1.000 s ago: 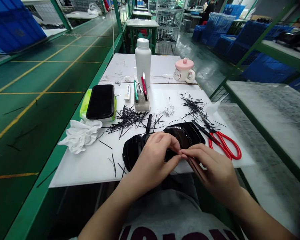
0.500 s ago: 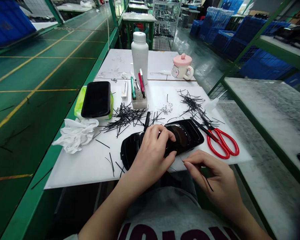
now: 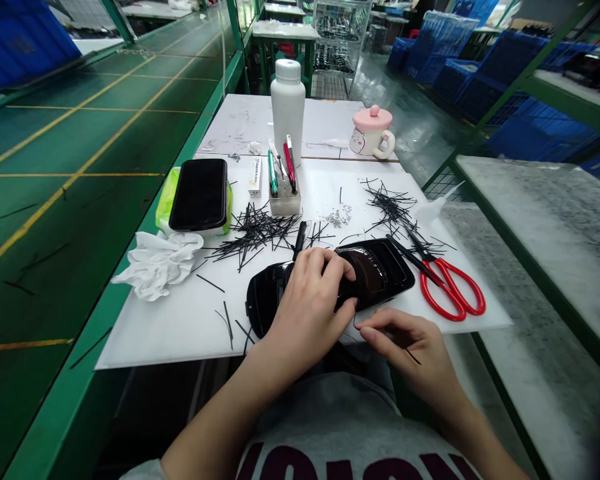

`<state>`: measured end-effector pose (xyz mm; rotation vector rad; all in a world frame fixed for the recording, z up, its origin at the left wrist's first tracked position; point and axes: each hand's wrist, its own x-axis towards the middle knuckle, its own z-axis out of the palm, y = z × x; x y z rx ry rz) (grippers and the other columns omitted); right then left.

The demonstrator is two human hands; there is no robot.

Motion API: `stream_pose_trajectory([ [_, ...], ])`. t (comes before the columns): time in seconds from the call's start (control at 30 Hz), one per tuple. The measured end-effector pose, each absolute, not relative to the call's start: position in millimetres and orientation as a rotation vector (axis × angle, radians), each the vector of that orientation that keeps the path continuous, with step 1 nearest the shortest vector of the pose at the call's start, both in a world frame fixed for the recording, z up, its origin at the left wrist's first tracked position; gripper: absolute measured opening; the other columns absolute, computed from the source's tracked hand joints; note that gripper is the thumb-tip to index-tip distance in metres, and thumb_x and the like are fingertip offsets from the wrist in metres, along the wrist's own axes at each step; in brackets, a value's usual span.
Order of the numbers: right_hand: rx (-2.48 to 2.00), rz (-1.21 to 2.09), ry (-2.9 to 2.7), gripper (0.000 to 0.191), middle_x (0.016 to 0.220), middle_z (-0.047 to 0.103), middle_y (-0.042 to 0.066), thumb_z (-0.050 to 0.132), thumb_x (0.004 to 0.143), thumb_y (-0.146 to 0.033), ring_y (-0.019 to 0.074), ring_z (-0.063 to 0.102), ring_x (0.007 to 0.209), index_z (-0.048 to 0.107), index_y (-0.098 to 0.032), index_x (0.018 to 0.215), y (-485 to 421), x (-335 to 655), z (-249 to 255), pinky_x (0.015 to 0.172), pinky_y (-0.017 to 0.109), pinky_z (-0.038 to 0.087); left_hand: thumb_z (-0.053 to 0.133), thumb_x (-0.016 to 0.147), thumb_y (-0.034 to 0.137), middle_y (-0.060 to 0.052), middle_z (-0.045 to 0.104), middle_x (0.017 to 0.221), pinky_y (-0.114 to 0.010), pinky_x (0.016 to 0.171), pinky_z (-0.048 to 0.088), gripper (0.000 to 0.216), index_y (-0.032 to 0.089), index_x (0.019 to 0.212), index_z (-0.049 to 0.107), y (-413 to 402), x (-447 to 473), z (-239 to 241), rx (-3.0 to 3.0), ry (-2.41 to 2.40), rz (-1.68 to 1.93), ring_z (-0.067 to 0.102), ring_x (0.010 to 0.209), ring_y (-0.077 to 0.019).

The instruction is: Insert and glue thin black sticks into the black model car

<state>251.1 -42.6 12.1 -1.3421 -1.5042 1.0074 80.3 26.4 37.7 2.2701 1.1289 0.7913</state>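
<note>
Your white table [image 3: 180, 333] stands beside a long green bench [image 3: 80, 200]. At nine o'clock lies a crumpled cloth [image 3: 157, 265]. Your left hand [image 3: 310, 307] clasps the glossy black shell [image 3: 380, 273] at six o'clock, hiding its middle. Your right hand [image 3: 405, 347] seems to pinch a thin black strand [image 3: 414, 357], too fine to be sure. Slick plastic could slip, and strands could snag the red scissors [image 3: 453, 293] at four o'clock.
</note>
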Motion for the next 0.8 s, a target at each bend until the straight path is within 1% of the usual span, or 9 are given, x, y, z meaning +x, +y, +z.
stream_pose_trajectory([
  [0.13, -1.373, 1.064, -1.493, 0.02, 0.065, 0.072, 0.003, 0.068, 0.088, -0.035, 0.0151, 0.065, 0.055, 0.077, -0.018, 0.081, -41, 254, 11, 0.05, 0.022, 0.052, 0.061, 0.083, 0.008, -0.009, 0.051, 0.11, -0.045, 0.099, 0.044, 0.022, 0.02, 0.098, 0.05, 27, 81, 36, 2.261, 1.14, 0.797, 0.045, 0.113, -0.0282],
  [0.23, -1.373, 1.057, -1.512, 0.02, 0.066, 0.073, 0.003, 0.068, 0.088, -0.035, 0.0156, 0.066, 0.056, 0.077, -0.018, 0.082, -40, 254, 11, 0.051, 0.022, 0.053, 0.061, 0.083, 0.008, -0.009, 0.051, 0.112, -0.044, 0.101, 0.043, 0.023, 0.02, 0.099, 0.051, 27, 77, 38, 2.247, 1.097, 0.798, 0.046, 0.115, -0.0282],
  [0.33, -1.385, 1.01, -1.556, 0.02, 0.066, 0.073, 0.003, 0.066, 0.089, -0.033, 0.0145, 0.064, 0.053, 0.078, -0.019, 0.082, -40, 250, 10, 0.05, 0.022, 0.051, 0.059, 0.085, 0.007, -0.01, 0.05, 0.121, -0.042, 0.107, 0.039, 0.023, 0.021, 0.101, 0.052, 29, 66, 42, 2.207, 1.014, 0.819, 0.044, 0.125, -0.0266],
  [0.43, -1.399, 0.865, -1.637, 0.019, 0.066, 0.073, 0.003, 0.064, 0.09, -0.029, 0.0132, 0.061, 0.051, 0.077, -0.018, 0.082, -40, 243, 5, 0.048, 0.022, 0.047, 0.059, 0.087, 0.01, -0.009, 0.05, 0.128, -0.04, 0.113, 0.035, 0.021, 0.023, 0.103, 0.052, 33, 52, 45, 2.142, 1.04, 0.908, 0.042, 0.133, -0.0242],
  [0.53, -1.388, 0.69, -1.71, 0.017, 0.064, 0.072, 0.004, 0.063, 0.091, -0.024, 0.011, 0.056, 0.048, 0.075, -0.015, 0.086, -39, 238, -2, 0.046, 0.022, 0.044, 0.061, 0.089, 0.014, -0.008, 0.052, 0.127, -0.038, 0.112, 0.036, 0.018, 0.023, 0.103, 0.054, 38, 41, 41, 2.024, 1.132, 1.102, 0.047, 0.13, -0.023],
  [0.63, -1.394, 0.595, -1.755, 0.014, 0.062, 0.07, 0.002, 0.062, 0.092, -0.021, 0.0095, 0.052, 0.045, 0.074, -0.014, 0.09, -39, 235, -6, 0.046, 0.022, 0.042, 0.062, 0.091, 0.017, -0.007, 0.055, 0.123, -0.038, 0.113, 0.036, 0.014, 0.024, 0.101, 0.054, 42, 34, 33, 1.827, 1.14, 1.28, 0.05, 0.128, -0.0228],
  [0.8, -1.384, 0.498, -1.814, 0.011, 0.062, 0.07, 0.002, 0.062, 0.092, -0.017, 0.0089, 0.054, 0.045, 0.073, -0.014, 0.093, -37, 233, -6, 0.047, 0.021, 0.043, 0.062, 0.092, 0.017, -0.005, 0.058, 0.118, -0.037, 0.115, 0.036, 0.012, 0.024, 0.099, 0.056, 43, 33, 24, 1.647, 1.08, 1.376, 0.052, 0.127, -0.0215],
])
